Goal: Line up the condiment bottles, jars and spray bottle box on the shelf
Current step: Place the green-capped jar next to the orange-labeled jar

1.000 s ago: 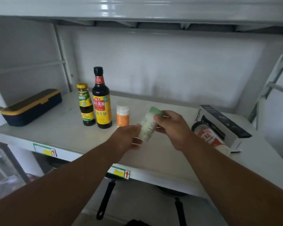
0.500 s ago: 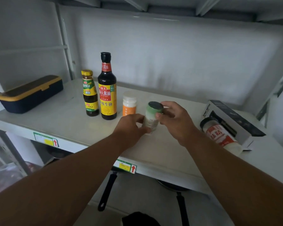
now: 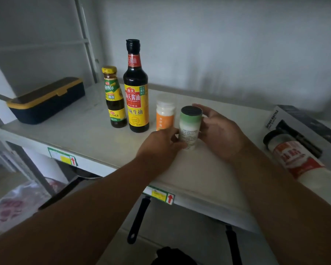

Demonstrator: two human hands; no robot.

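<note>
A green-topped white jar (image 3: 190, 125) stands upright on the white shelf (image 3: 84, 134). My left hand (image 3: 161, 148) holds its lower part and my right hand (image 3: 218, 131) cups its right side. To the jar's left stand an orange-labelled white jar (image 3: 165, 113), a tall dark soy sauce bottle (image 3: 136, 88) and a shorter yellow-capped bottle (image 3: 114, 98), in a row. At the right a red-labelled white jar (image 3: 298, 161) lies on its side against the grey spray bottle box (image 3: 310, 127).
A dark blue box with a yellow lid rim (image 3: 46, 100) sits at the shelf's far left. A white upright post (image 3: 86, 41) rises behind the bottles. Black pan handles (image 3: 139, 219) hang below the shelf's front edge.
The green-topped jar went from tilted in both hands to upright on the shelf, set beside the orange jar. The camera has moved closer.
</note>
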